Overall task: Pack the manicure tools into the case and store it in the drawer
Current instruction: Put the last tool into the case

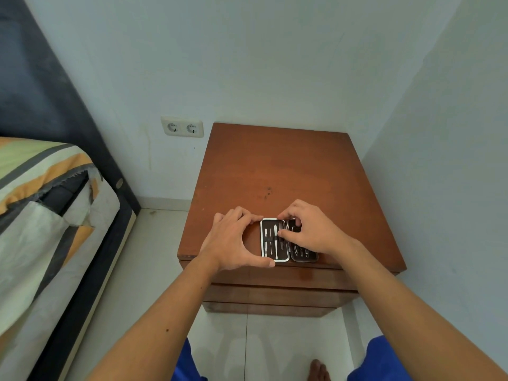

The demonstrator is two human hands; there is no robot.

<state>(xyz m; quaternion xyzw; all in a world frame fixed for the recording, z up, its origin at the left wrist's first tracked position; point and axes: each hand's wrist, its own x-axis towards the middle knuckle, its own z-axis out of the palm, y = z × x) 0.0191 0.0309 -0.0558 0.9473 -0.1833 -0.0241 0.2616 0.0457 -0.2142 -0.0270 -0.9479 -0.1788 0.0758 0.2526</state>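
Blue shorts and a bare foot on the white floor sit at the bottom edge, both forearms reaching up to a brown wooden nightstand. Its tabletop carries the manicure case, lying open flat right at the near edge, above the closed drawer fronts. Left half of the case has a silver rim and dark lining with pale slim tools strapped in side by side. Right half is mostly covered, a few metal tools showing at its near end.

Left hand curls in a wide C, fingertips on the case's far left corner, thumb at the near left corner. Right hand is bent over the right half, fingers pinched narrow on something small near the hinge; can't tell exactly which tool.
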